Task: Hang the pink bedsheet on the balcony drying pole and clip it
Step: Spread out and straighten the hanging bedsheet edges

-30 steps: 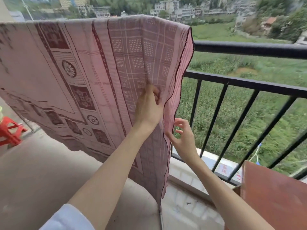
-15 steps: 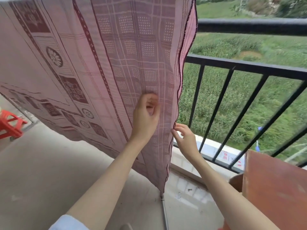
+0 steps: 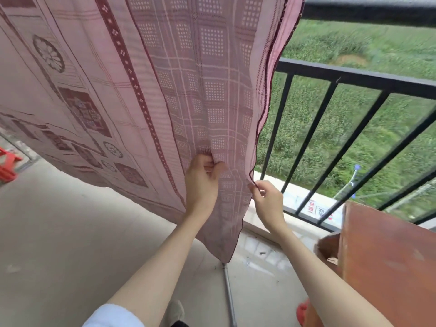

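- The pink patterned cotton bedsheet (image 3: 146,90) was draped from above, beside the black metal railing (image 3: 354,76).
- Its face was bunched in the left hand (image 3: 203,182).
- Its dark-trimmed railing-side edge, running vertically, was pinched by the right hand (image 3: 267,204).

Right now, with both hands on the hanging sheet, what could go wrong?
1. The left hand bunches the pink bedsheet and the right hand pinches its edge; a hard downward tug might slide it off its support, since no clip shows in view.
2. The sheet's free edge hangs beside the open railing, so wind might blow it through the bars.
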Action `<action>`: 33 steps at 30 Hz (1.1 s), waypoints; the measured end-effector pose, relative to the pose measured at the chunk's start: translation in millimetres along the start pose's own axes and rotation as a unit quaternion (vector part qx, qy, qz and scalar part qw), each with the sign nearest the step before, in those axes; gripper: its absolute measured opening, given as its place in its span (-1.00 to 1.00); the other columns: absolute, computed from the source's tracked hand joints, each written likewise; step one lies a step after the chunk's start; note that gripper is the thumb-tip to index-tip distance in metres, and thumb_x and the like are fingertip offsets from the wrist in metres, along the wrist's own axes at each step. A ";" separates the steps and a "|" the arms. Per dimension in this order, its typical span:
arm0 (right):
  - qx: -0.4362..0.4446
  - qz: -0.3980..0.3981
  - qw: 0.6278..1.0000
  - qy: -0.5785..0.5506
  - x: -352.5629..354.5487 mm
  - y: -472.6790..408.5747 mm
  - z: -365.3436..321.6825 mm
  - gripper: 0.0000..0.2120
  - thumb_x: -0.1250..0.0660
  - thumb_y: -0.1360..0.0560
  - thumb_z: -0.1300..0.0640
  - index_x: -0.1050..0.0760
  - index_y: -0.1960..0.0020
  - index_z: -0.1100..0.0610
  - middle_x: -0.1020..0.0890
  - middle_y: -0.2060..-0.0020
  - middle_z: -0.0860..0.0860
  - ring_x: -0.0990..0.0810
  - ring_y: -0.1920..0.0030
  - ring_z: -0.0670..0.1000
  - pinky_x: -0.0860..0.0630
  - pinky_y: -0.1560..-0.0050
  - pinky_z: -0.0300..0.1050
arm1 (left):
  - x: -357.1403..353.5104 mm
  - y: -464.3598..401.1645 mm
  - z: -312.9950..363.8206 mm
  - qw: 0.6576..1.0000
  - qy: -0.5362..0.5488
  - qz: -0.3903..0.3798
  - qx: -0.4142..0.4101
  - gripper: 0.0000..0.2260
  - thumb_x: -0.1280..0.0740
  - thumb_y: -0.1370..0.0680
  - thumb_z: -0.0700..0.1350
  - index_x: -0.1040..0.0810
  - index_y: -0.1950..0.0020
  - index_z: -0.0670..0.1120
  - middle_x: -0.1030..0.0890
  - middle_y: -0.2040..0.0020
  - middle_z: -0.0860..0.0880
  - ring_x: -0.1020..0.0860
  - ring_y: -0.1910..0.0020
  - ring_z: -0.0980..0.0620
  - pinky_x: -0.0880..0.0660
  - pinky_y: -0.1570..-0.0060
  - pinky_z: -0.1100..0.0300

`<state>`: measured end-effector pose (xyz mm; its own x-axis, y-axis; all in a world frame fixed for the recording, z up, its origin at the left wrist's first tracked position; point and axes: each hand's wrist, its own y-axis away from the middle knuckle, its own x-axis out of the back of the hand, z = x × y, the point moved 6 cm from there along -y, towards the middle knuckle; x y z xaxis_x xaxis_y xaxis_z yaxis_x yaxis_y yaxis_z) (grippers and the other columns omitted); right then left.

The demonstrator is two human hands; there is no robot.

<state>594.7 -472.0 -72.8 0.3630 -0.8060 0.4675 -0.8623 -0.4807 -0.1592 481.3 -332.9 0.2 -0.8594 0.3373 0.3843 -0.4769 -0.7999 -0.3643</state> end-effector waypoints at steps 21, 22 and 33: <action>-0.043 -0.379 0.868 0.317 -193.8 53.6 -106.2 -0.40 -0.06 -0.53 -0.27 -0.46 -0.09 0.26 -0.57 -0.04 0.21 -0.55 -0.10 0.17 -0.38 0.06 -0.09 | 203.5 18.9 -152.0 0.962 -0.223 -0.137 0.080 -0.56 -0.26 -0.54 -0.08 -0.29 -0.40 -0.08 -0.39 -0.34 -0.08 -0.36 -0.31 -0.10 -0.31 -0.23 0.06; -0.038 -0.387 0.866 0.315 -215.0 55.9 -121.0 -0.43 -0.02 -0.54 -0.27 -0.47 0.08 0.22 -0.56 0.07 0.23 -0.56 -0.04 0.16 -0.39 0.04 -0.08 | 225.8 15.4 -162.8 0.962 -0.225 -0.122 0.092 -0.56 -0.25 -0.55 -0.08 -0.27 -0.42 -0.08 -0.37 -0.36 -0.08 -0.34 -0.33 -0.09 -0.29 -0.25 0.07; 0.171 -0.413 0.867 0.221 -447.5 104.5 -313.8 -0.51 -0.17 -0.56 -0.09 -0.26 -0.41 0.11 -0.47 -0.30 0.13 -0.43 -0.28 0.13 -0.36 -0.16 -0.09 | 472.4 -58.8 -270.6 0.956 -0.258 -0.053 0.130 -0.54 -0.21 -0.58 -0.08 -0.21 -0.46 -0.10 -0.25 -0.44 -0.10 -0.18 -0.45 -0.06 -0.12 -0.43 0.03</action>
<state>231.4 -53.1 -25.9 0.5713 0.0364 0.8200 -0.1904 -0.9659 0.1755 53.5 7.8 -26.4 -0.5708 0.1881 0.7993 -0.4369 -0.8937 -0.1017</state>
